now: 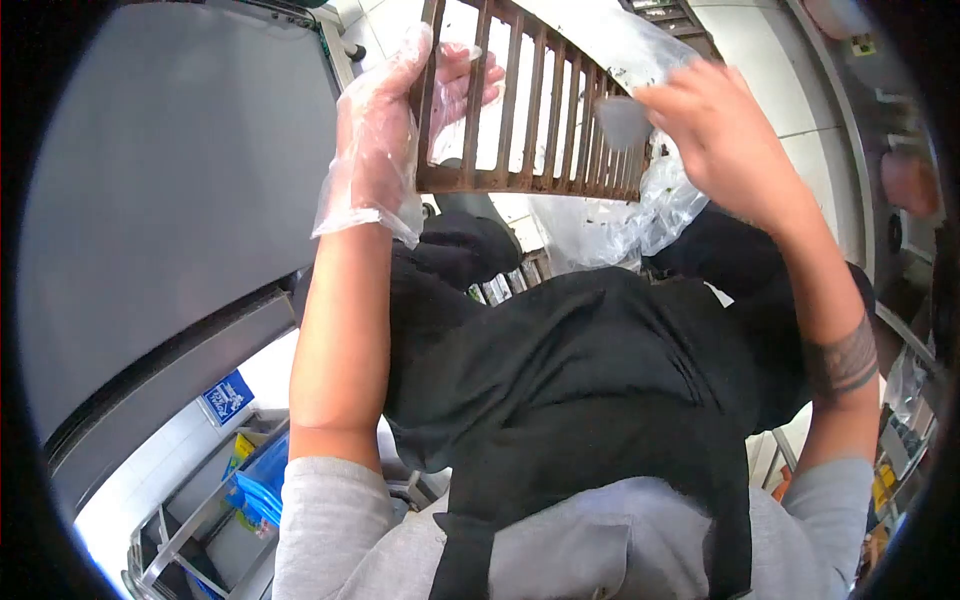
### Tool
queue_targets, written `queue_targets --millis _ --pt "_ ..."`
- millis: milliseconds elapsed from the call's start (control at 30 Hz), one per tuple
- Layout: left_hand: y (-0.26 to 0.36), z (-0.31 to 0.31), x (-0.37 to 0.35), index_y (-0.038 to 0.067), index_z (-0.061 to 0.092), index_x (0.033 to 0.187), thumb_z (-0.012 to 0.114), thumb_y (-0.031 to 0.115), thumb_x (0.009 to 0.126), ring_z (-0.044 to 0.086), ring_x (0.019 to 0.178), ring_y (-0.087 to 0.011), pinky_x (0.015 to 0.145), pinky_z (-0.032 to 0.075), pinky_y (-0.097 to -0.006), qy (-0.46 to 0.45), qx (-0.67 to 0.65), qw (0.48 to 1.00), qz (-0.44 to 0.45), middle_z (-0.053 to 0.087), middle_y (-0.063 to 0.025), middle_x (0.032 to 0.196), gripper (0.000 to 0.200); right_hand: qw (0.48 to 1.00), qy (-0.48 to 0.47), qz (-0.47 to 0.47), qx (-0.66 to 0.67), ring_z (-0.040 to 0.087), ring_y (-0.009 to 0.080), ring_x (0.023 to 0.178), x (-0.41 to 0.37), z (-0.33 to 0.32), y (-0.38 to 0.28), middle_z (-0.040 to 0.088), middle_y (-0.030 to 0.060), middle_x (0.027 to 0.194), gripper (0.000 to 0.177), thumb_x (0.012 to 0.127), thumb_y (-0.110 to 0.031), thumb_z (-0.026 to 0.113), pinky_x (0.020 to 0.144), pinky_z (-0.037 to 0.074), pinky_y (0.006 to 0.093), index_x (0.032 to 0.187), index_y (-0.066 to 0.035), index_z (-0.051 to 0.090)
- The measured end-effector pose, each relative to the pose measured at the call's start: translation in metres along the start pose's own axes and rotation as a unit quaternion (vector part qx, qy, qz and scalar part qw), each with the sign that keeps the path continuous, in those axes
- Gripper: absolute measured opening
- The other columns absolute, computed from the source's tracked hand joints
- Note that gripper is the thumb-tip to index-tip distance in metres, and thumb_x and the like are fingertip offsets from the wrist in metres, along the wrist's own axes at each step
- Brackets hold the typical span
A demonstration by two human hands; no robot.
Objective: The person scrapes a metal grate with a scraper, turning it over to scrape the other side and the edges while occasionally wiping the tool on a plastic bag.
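Note:
My left hand (pixel 400 110), in a clear plastic glove, grips the near end bar of a brown slatted grate (pixel 530 110), with its fingers reaching through behind the slats. The grate is tilted up and stretches away to the right. My right hand (pixel 705 125), bare and slightly blurred, is closed round a grey flat-bladed scraper (pixel 623 122). The blade is over the far right part of the slats; whether it touches them I cannot tell. Dark specks lie beyond the grate, and a clear plastic bag (pixel 665 205) lies below its right end.
A large grey metal panel (pixel 180 180) stands at the left. Below it, a metal rack (pixel 180 540) holds blue items (pixel 262 480). White floor tiles (pixel 820 190) and metal equipment (pixel 890 150) are at the right. Another slatted piece (pixel 515 283) shows between my legs.

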State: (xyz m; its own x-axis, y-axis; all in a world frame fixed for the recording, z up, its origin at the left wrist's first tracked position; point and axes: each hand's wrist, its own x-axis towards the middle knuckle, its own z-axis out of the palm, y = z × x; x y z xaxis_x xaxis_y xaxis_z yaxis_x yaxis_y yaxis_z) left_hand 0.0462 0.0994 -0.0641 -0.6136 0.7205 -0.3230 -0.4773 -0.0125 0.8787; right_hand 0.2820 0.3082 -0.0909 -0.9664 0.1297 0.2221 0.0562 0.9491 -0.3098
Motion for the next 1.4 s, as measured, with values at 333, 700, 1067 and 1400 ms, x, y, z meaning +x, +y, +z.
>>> queue_targets --millis 333,700,1067,1400 --pt "-0.001 -0.013 0.004 -0.014 0.056 0.126 0.049 0.049 0.111 0.057 0.134 -0.0527 0.117 0.047 -0.0598 -0.049 -0.092 0.993 -0.055 0.057 -0.0427 0.133 0.065 0.94 -0.071 0.242 0.229 0.069 0.0415 0.112 -0.057 0.002 -0.008 0.074 0.0254 0.114 0.03 0.102 -0.017 0.064 0.1 0.053 0.046 0.122 0.005 0.073" --pt "-0.004 -0.007 0.005 -0.008 0.037 0.153 0.051 0.063 0.106 0.063 0.128 -0.0456 0.111 0.054 -0.0535 -0.052 -0.012 0.998 -0.04 0.054 -0.0404 0.139 0.086 0.882 -0.041 0.302 0.359 0.061 0.0329 0.136 -0.041 0.023 -0.004 0.063 0.026 0.145 0.043 0.102 -0.009 0.065 0.116 0.045 0.039 0.141 0.008 0.061" --pt "-0.023 0.009 -0.01 -0.012 0.055 0.133 0.046 0.075 0.102 0.075 0.089 -0.0325 0.078 0.067 -0.0491 0.022 0.025 0.991 -0.127 0.069 -0.0264 0.104 0.092 0.71 -0.017 0.411 0.572 0.072 0.0191 0.067 -0.008 0.01 -0.046 0.067 0.0117 0.089 0.041 0.104 -0.01 0.066 0.049 0.056 0.0304 0.138 0.009 0.053" --pt "-0.021 0.038 -0.054 -0.004 0.052 0.122 0.028 0.068 0.11 0.074 0.069 -0.0313 0.065 0.065 -0.04 0.057 0.08 0.98 -0.171 0.069 -0.023 0.093 0.077 0.792 0.058 0.347 0.498 0.067 0.0145 0.063 0.018 0.005 -0.098 0.068 0.0093 0.072 0.025 0.094 -0.014 0.071 0.06 0.052 0.0312 0.104 0.008 0.069"
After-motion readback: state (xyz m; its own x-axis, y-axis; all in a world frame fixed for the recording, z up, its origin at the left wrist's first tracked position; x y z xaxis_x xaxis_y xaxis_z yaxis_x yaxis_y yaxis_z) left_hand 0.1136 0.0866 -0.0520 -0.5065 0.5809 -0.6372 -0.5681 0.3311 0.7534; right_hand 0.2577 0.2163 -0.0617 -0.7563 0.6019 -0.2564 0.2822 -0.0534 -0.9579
